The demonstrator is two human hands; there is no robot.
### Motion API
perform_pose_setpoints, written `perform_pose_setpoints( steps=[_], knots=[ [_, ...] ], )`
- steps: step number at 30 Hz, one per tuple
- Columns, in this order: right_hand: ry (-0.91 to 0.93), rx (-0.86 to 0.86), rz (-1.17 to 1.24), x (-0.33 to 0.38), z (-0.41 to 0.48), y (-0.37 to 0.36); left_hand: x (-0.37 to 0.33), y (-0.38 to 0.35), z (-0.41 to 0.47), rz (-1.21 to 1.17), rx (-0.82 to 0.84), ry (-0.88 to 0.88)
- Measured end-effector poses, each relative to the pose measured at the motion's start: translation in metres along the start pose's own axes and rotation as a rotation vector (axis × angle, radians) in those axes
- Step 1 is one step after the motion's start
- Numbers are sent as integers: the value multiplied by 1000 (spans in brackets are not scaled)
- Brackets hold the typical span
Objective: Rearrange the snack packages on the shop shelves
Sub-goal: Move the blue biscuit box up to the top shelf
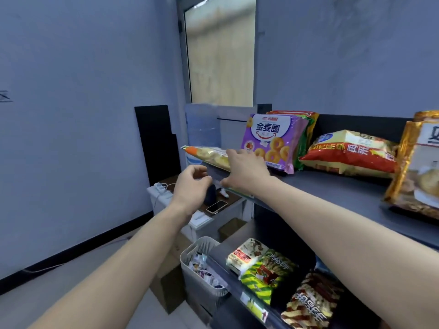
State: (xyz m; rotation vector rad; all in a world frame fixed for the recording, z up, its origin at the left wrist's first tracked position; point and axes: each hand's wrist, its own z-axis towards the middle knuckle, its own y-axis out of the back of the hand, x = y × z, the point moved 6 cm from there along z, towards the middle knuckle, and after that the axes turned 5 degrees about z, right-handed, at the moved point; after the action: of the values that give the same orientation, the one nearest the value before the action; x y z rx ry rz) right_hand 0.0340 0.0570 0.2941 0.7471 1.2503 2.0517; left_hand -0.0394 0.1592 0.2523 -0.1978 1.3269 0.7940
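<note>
Atop the shelf (332, 186), right hand (245, 170) rests spread on a chip bag (206, 156); left hand (192, 185) curls loosely.

The right hand (244, 167) covers the near end of the yellow-and-orange plastic crisp bag (206, 155) at the dark upper shelf's (332, 192) left end; whether its thumb grips underneath cannot be told. The gold-and-white foil bag (418, 162) at the shelf's right end is cut off by the picture's edge. The left hand (192, 184) half hides a dark rounded object (211, 195).
</note>
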Motion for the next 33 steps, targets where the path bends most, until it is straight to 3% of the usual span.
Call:
perform_pose_setpoints(
  steps=[3,11,20,23,27,33],
  knots=[
    [-32,-80,-17,-3,8,7,5,10,1,13,24,-9],
    [-216,-355,463,-22,22,46,7,25,15,-1,123,-41],
    [-247,-535,681,-20,-9,59,1,9,26,-121,295,-29],
    [-223,-549,697,-17,-20,64,-5,2,21,-226,353,-13],
    [-97,-579,523,-2,-35,60,-21,-7,17,-469,450,-7],
    [121,-294,325,33,-56,32,-24,-7,15,-779,417,81]
  ],
)
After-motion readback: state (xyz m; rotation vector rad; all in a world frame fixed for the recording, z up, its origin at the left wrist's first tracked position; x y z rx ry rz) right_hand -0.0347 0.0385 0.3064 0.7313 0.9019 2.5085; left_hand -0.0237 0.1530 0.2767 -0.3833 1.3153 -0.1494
